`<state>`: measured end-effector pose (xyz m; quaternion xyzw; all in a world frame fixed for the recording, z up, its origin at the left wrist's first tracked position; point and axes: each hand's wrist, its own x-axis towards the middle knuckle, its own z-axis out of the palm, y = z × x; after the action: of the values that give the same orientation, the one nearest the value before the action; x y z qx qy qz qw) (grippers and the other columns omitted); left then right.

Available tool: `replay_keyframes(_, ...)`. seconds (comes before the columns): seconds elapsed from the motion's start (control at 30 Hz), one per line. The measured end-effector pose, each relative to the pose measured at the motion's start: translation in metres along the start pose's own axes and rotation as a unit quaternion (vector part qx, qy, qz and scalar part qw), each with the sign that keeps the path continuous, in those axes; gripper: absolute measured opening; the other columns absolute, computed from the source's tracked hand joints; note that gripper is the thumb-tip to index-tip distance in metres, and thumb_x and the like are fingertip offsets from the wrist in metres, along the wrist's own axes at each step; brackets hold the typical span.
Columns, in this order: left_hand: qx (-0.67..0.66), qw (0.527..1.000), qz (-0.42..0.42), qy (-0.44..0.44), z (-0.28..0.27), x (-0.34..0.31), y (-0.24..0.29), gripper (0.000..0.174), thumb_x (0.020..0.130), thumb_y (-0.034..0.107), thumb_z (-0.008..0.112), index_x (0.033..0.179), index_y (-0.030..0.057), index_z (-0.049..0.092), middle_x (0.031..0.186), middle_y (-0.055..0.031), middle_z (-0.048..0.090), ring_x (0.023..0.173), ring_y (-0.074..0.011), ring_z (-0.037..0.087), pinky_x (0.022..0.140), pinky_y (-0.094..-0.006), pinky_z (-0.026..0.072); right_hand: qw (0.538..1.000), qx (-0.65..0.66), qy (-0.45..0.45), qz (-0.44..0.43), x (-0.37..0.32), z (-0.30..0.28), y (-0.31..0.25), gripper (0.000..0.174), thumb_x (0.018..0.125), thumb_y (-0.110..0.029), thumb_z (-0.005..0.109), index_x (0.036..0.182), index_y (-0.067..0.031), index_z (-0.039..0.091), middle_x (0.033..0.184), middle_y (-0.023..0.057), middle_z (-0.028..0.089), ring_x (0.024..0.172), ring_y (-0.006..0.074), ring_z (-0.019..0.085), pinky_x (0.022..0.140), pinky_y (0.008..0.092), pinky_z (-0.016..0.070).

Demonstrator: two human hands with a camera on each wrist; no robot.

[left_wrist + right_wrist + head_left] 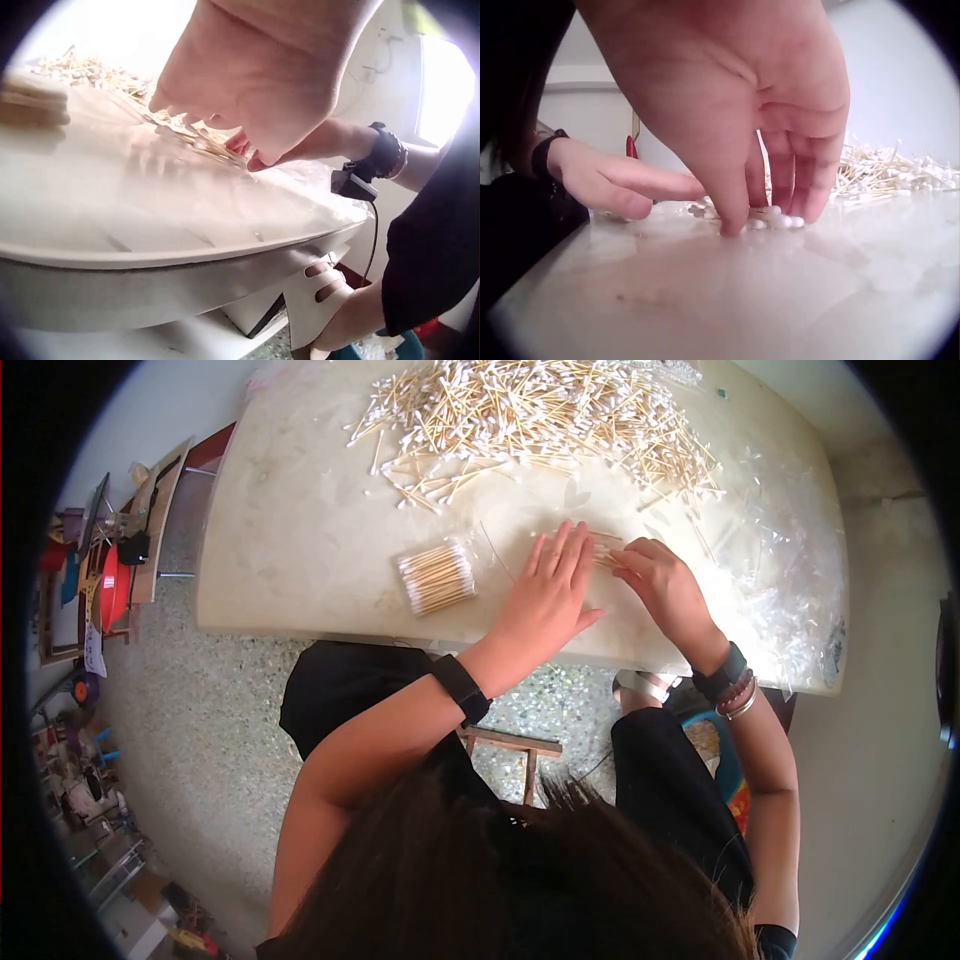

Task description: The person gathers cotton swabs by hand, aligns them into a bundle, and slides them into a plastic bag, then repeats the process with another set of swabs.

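Observation:
My left hand (545, 595) lies with its fingers straight over a small batch of cotton swabs (604, 548), palm down. From the other side, the thumb and fingers of my right hand (668, 588) pinch the ends of these swabs. In the right wrist view, white cotton tips (784, 220) show between that thumb and the fingers, low at the tabletop. The left wrist view shows the wooden sticks (201, 146) running from under the left hand toward the right fingertips. Left of my hands sits a clear packet of neatly lined-up cotton swabs (437, 579).
A large loose heap of cotton swabs (540, 415) covers the back of the table (290, 520). Crumpled clear plastic bags (775, 575) lie along the right side. One stray stick (497, 550) rests beside the left fingers. The table's front edge runs just below my wrists.

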<state>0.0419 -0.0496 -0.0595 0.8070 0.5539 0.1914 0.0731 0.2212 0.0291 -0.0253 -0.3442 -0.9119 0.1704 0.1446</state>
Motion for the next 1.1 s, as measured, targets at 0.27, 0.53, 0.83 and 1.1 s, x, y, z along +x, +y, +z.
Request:
replay_keyframes(0.27, 0.037, 0.999, -0.018, -0.015, 0.008, 0.002, -0.001, 0.082, 0.082, 0.043, 0.062, 0.137, -0.0088, 0.03, 0.146, -0.0212, 0.028, 0.136, -0.0324, 0.027, 0.111, -0.0463, 0.0224, 1.0, -0.007, 0.003, 0.011, -0.006, -0.004, 0.005, 0.011, 0.081, -0.008, 0.06, 0.089, -0.001, 0.062, 0.083, 0.0127, 0.058, 0.079, 0.0307, 0.059, 0.069, 0.037, 0.0486)
replay_keyframes(0.53, 0.023, 0.999, -0.022, -0.015, 0.01, 0.001, -0.004, 0.085, 0.082, 0.046, 0.06, 0.138, -0.009, 0.028, 0.147, -0.0212, 0.027, 0.137, -0.0314, 0.026, 0.113, -0.0438, 0.0208, 0.997, -0.021, -0.044, 0.053, -0.025, -0.038, 0.035, 0.011, 0.082, -0.008, 0.059, 0.088, -0.0007, 0.064, 0.083, 0.0142, 0.06, 0.078, 0.0333, 0.059, 0.07, 0.038, 0.0481)
replay_keyframes(0.83, 0.031, 0.999, -0.033, 0.002, 0.017, 0.003, -0.001, 0.086, 0.083, 0.049, 0.057, 0.139, -0.0088, 0.027, 0.148, -0.022, 0.024, 0.138, -0.0322, 0.024, 0.113, -0.0456, 0.0195, 0.998, 0.018, 0.013, 0.059, 0.022, -0.041, 0.056, 0.013, 0.082, -0.008, 0.062, 0.09, 0.0011, 0.065, 0.083, 0.0158, 0.061, 0.075, 0.0339, 0.059, 0.068, 0.0373, 0.0469)
replay_keyframes(1.1, 0.041, 0.996, -0.068, 0.032, 0.012, 0.004, 0.004, 0.086, 0.083, 0.048, 0.059, 0.14, -0.0073, 0.026, 0.149, -0.0217, 0.021, 0.139, -0.0336, 0.021, 0.112, -0.0475, 0.0189, 0.998, 0.045, -0.022, -0.027, 0.055, -0.008, 0.029, 0.014, 0.082, -0.008, 0.061, 0.093, -0.0012, 0.066, 0.089, 0.012, 0.062, 0.084, 0.0303, 0.06, 0.075, 0.0368, 0.0488)
